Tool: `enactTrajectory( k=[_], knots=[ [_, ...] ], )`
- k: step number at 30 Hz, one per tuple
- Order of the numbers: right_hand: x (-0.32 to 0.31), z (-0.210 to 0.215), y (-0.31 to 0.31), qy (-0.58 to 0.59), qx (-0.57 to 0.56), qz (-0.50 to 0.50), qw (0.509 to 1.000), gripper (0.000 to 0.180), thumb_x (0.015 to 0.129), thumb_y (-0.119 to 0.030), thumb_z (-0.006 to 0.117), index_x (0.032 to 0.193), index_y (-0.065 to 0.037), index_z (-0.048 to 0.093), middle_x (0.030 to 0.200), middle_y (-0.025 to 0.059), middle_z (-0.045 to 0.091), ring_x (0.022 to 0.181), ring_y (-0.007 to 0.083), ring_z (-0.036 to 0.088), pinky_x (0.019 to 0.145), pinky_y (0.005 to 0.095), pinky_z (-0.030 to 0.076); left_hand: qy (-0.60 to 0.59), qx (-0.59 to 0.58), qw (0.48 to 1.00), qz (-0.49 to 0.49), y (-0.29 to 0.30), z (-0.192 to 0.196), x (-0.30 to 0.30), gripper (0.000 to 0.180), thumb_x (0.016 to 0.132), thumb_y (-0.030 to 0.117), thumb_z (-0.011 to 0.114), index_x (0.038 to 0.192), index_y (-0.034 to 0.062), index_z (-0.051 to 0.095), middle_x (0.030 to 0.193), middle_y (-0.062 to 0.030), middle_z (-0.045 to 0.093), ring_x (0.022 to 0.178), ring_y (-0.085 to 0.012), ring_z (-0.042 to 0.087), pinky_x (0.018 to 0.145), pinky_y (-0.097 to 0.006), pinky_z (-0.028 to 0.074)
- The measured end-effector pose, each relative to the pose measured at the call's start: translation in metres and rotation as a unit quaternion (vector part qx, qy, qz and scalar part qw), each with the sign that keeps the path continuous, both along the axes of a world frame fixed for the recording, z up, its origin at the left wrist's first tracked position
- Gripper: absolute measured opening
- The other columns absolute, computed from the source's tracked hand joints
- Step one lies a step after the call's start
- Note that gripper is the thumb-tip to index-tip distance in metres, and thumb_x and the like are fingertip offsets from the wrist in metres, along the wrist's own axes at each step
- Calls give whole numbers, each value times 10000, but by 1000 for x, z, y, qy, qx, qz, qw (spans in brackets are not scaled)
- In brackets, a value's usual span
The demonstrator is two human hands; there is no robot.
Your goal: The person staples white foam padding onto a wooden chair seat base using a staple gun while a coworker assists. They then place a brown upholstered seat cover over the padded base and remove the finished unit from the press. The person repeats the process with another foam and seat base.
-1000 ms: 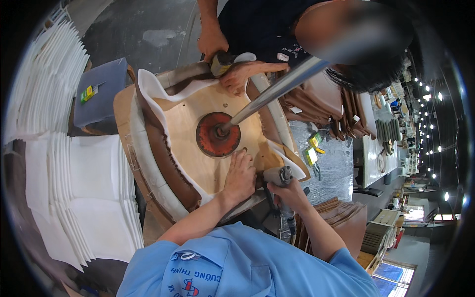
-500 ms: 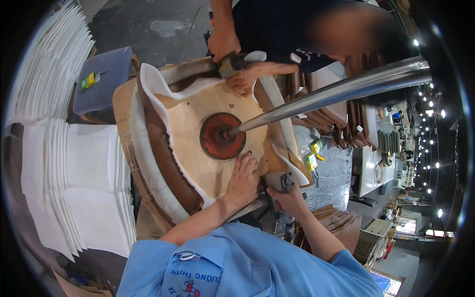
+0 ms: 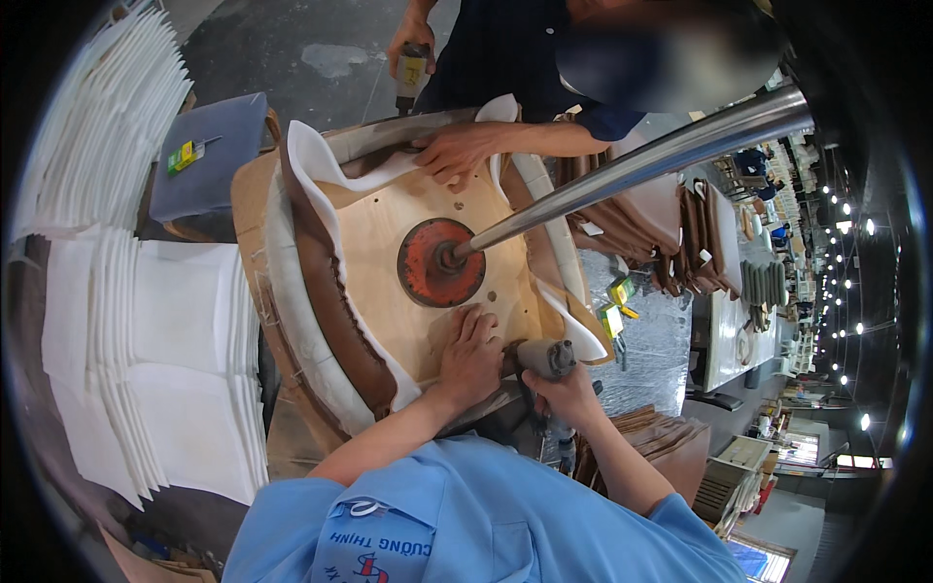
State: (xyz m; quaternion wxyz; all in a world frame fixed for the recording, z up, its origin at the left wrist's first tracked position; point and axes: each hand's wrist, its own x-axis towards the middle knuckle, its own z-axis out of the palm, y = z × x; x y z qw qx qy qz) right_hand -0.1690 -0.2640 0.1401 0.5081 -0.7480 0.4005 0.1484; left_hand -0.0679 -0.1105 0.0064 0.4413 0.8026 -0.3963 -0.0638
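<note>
Workshop lights (image 3: 869,225) line the right, while centrally the wooden panel (image 3: 369,233) lies with its near part under the left hand (image 3: 471,358), whether pinching anything I cannot tell, the right hand (image 3: 567,392) wrapped around a grey power tool (image 3: 546,358) just beside it, so a slip could catch those fingers, or the far co-worker's hand (image 3: 457,154), if pulling, could shift the panel.

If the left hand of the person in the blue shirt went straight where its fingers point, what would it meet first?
Most likely the red disc, just ahead of the left hand on the wooden panel, though depth here is hard to judge.
</note>
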Motion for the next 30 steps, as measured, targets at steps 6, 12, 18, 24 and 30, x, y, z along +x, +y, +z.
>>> enactTrajectory(
  k=[6,12,18,24,30],
  knots=[
    [12,-2,1,21,-33,31,999,331,987,-234,882,1131,21,727,809,49,734,587,137,696,515,316,528,3,-4,1000,11,-1,0,-2,185,849,127,824,998,24,789,1372,-182,568,1518,-456,441,1323,-652,273],
    [14,0,-3,67,-48,27,996,328,981,-226,885,1124,23,725,793,53,728,578,140,684,508,328,518,-13,-3,1000,1,15,-2,-5,193,859,140,829,998,16,780,1369,-181,565,1506,-450,452,1326,-644,275],
    [5,-3,0,-17,0,39,999,325,968,-202,888,1160,9,731,797,41,729,567,133,669,501,326,513,-7,-7,1000,16,9,-1,-1,188,856,142,818,970,3,762,1358,-189,562,1500,-453,456,1328,-647,272],
    [21,1,4,9,-33,51,998,341,952,-177,894,1174,14,720,805,54,729,565,134,664,506,330,517,-26,-16,999,22,9,-2,2,217,831,144,825,966,-8,747,1359,-194,558,1486,-460,462,1319,-652,279],
    [16,-2,1,29,-40,42,998,337,955,-176,891,1170,22,722,817,62,738,562,136,669,504,329,518,-5,-14,1000,7,24,-2,-2,262,845,155,832,1022,-15,741,1364,-189,555,1487,-443,462,1317,-646,283]
  ],
)
